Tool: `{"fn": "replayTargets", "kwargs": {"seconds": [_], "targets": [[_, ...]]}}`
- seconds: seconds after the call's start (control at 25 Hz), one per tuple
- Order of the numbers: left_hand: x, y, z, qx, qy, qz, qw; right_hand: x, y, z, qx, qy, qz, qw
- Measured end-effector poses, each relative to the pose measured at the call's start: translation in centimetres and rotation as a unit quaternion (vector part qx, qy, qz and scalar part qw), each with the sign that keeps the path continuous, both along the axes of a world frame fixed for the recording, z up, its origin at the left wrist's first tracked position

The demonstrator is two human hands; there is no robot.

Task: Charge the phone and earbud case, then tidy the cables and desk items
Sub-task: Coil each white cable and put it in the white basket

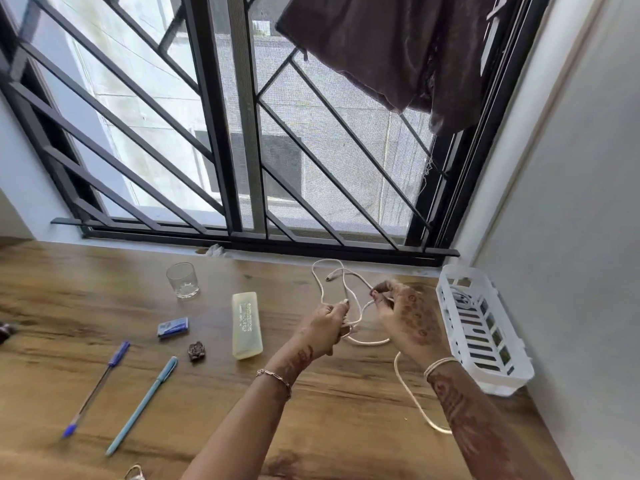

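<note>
A long white cable [405, 382] loops over the wooden desk [339, 427] between my hands, its plug end [329, 278] lifted toward the window. My left hand [327, 325] is closed around a bunch of the cable. My right hand [403, 315] pinches another strand of it just to the right. A white slotted basket [485, 327] stands at the desk's right end against the wall, with a coiled white cable [462, 299] inside. No phone or earbud case shows.
On the desk's left half lie a pale yellow case [246, 325], an empty glass [182, 280], a small blue box [173, 328], a small dark ornament [196, 351], a blue ballpoint pen [97, 388] and a light blue pen [142, 405]. A barred window runs along the back.
</note>
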State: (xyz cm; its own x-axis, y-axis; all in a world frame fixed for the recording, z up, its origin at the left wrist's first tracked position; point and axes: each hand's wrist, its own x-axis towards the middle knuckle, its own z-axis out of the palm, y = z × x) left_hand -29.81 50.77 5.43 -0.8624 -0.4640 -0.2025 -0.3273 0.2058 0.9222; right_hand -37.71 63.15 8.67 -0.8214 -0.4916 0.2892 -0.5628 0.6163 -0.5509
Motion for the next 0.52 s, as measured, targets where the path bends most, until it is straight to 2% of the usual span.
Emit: {"fn": "replayTargets", "kwargs": {"seconds": [0.12,0.24,0.32,0.44,0.52], "targets": [[0.1,0.2,1.4,0.196,0.074,-0.023,0.978,-0.6,0.4,0.4,0.065,-0.005,0.028,0.997],[0.4,0.5,2.8,0.397,0.144,-0.035,0.906,0.2,-0.1,-0.1,0.105,-0.038,0.074,0.991],[0.2,0.3,3.2,0.488,0.195,-0.02,0.851,0.5,-0.5,-0.8,0.116,-0.064,0.09,0.987],[-1.0,0.3,3.1,0.512,0.269,0.044,0.815,1.0,-0.4,-1.2,0.14,-0.107,0.129,0.976],[-1.9,0.4,2.9,0.492,0.295,0.092,0.814,1.7,0.0,-0.6,0.17,-0.104,0.181,0.963]]}}
